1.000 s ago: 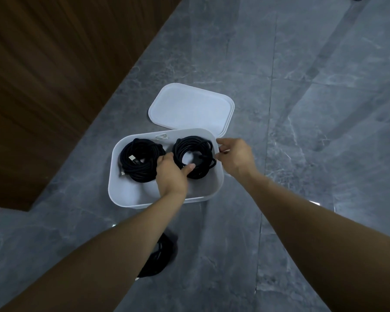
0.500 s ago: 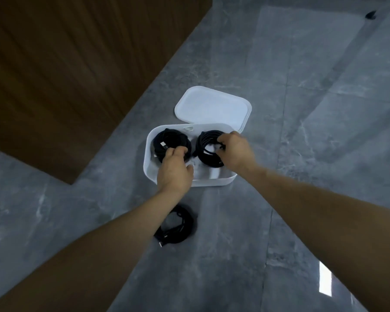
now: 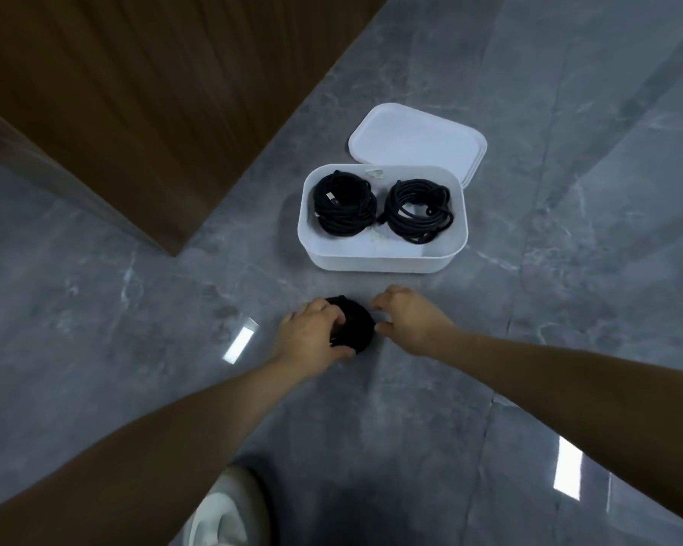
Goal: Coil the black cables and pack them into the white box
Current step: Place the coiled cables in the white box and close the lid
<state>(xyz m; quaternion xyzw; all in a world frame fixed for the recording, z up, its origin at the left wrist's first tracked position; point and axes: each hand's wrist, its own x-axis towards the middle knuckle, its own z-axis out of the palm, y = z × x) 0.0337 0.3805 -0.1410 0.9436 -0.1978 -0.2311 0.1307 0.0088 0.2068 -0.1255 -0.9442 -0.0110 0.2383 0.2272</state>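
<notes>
we see an open white rectangular plastic box on the grey marble floor, with two coiled black cables side by side inside it: the left coil and the right coil. its flat white lid lies just behind it, touching the far rim. nearer us, a third black cable coil rests on the floor. our left hand grips it with fingers curled over it; our right hand hovers just beside it, fingers loosely curled, holding nothing.
</notes>
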